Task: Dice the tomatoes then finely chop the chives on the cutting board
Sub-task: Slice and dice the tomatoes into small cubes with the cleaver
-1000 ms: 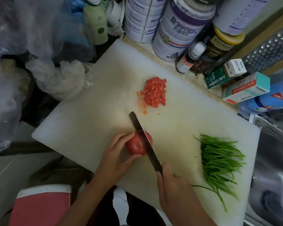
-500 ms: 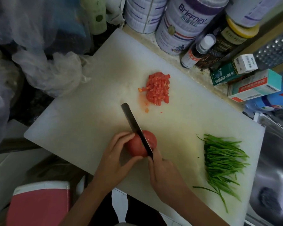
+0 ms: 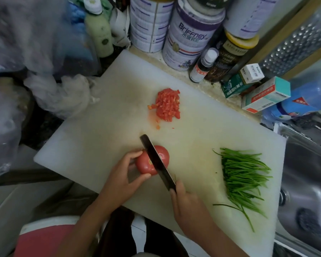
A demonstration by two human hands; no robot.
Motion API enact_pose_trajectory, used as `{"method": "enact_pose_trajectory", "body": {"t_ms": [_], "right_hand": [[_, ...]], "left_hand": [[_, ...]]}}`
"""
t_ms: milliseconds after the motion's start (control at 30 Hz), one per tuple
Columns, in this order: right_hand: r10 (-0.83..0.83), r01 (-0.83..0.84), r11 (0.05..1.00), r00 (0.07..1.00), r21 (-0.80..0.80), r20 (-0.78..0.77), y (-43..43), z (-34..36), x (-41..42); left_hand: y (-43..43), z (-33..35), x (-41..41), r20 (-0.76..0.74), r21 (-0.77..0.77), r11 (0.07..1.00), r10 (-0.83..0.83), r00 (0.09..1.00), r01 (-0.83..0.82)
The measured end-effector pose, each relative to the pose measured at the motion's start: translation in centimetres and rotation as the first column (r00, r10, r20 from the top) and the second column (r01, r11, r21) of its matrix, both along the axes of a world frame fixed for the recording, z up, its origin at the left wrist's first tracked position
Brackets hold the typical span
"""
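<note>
Red tomato (image 3: pixel 145 165) mid-halving, at the near side of the cutting board (image 3: pixel 109 127).
Left hand (image 3: pixel 122 175) curls its fingers round the tomato, and right hand (image 3: pixel 187 203) grips the knife (image 3: pixel 156 160) laid across its top. One diced pile (image 3: pixel 168 105) sits beyond. The next move likely calls for a straight press down; the chives (image 3: pixel 243 180) lie uncut.

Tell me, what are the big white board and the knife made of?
The cutting board looks like plastic: plain white, smooth and matte, with faint yellowish stains. The knife seems to have a metal blade, probably steel: thin, flat and dark, lying across the tomato. Its handle is hidden inside the right hand, so I cannot tell its material.
</note>
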State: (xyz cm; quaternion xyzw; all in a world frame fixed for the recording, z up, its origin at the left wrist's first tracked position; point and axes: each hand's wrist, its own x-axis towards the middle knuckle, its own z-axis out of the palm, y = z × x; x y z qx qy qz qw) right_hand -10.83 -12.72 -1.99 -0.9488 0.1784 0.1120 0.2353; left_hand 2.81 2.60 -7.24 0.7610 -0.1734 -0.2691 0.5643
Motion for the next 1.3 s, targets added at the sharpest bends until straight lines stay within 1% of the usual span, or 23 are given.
{"method": "enact_pose_trajectory", "body": {"t_ms": [67, 133, 200, 267, 367, 433, 533, 600, 700, 800, 867, 967, 1033, 1100, 1167, 1233, 1300], "right_hand": [[0.017, -0.017, 1.0, 1.0, 0.006, 0.021, 0.2, -0.1, 1.9], [0.015, -0.016, 0.999, 0.999, 0.045, 0.028, 0.3, -0.5, 3.6], [0.015, -0.016, 1.0, 0.999, 0.014, 0.045, 0.4, -0.5, 4.0], [0.009, -0.009, 1.0, 1.0, -0.012, 0.01, 0.3, -0.2, 2.4], [0.002, -0.004, 1.0, 0.995, -0.025, -0.101, 0.5, 0.7, -0.8], [0.003, -0.009, 0.999, 0.99, -0.039, -0.142, 0.4, 1.1, -1.3], [0.015, -0.019, 0.999, 0.997, -0.051, -0.078, 0.7, 1.0, 0.7], [-0.007, 0.007, 1.0, 1.0, -0.003, -0.021, 0.9, 0.8, 3.0], [-0.039, 0.04, 0.994, 0.999, 0.103, -0.006, 0.3, 1.2, 5.1], [-0.058, 0.057, 0.984, 0.998, 0.168, -0.001, -0.7, 1.7, 3.8], [-0.098, 0.087, 0.975, 0.994, 0.204, 0.046, -0.9, 2.3, 2.3], [-0.221, 0.175, 0.929, 0.969, 0.326, 0.11, -0.5, 3.5, 0.4], [-0.296, 0.229, 0.875, 0.95, 0.428, 0.098, -0.2, 3.9, -0.6], [-0.346, 0.274, 0.813, 0.937, 0.514, 0.048, 0.1, 4.3, -1.3], [-0.374, 0.303, 0.764, 0.927, 0.57, 0.008, 0.7, 4.6, -1.7], [-0.399, 0.319, 0.705, 0.917, 0.634, -0.018, 1.4, 4.9, -1.8], [-0.414, 0.33, 0.665, 0.91, 0.67, -0.037, 1.9, 5.0, -1.7]], "left_hand": [[0.0, 0.2, 0.0, 0.023, 0.008, 1.0, 0.009, 1.0, -0.009], [-0.1, 0.3, -0.1, 0.054, 0.006, 1.0, -0.004, 0.999, 0.004], [-0.3, 0.6, -0.2, 0.068, 0.002, 1.0, -0.021, 0.998, 0.021], [-0.2, 1.0, -0.1, 0.029, 0.004, 1.0, -0.016, 0.999, 0.016], [-0.1, 1.4, -0.1, -0.036, 0.004, 1.0, -0.007, 0.999, 0.007], [-0.1, 1.4, 0.0, -0.044, 0.001, 1.0, -0.01, 0.999, 0.01], [-0.3, 1.5, -0.1, -0.004, 0.012, 1.0, -0.02, 1.0, 0.02], [-0.5, 1.5, -0.4, 0.062, 0.014, 0.999, -0.049, 0.997, 0.048], [-0.3, 1.8, -1.2, 0.126, 0.026, 0.996, -0.087, 0.988, 0.084], [0.3, 2.1, -1.7, 0.082, 0.025, 0.999, -0.028, 0.996, 0.026], [0.7, 2.2, -1.9, 0.04, 0.036, 0.999, -0.014, 0.999, 0.013], [1.4, 2.3, -1.7, -0.037, 0.076, 0.997, -0.033, 0.999, 0.035], [1.7, 2.6, -1.3, -0.056, 0.119, 0.991, -0.055, 0.997, 0.062], [1.9, 3.0, -0.6, -0.022, 0.162, 0.982, -0.098, 0.995, 0.101], [2.0, 3.5, 0.3, 0.0, 0.219, 0.96, -0.18, 0.984, 0.175], [2.1, 3.8, 1.4, -0.026, 0.268, 0.919, -0.293, 0.956, 0.289], [2.2, 3.8, 2.1, -0.068, 0.288, 0.883, -0.369, 0.927, 0.372]]}}
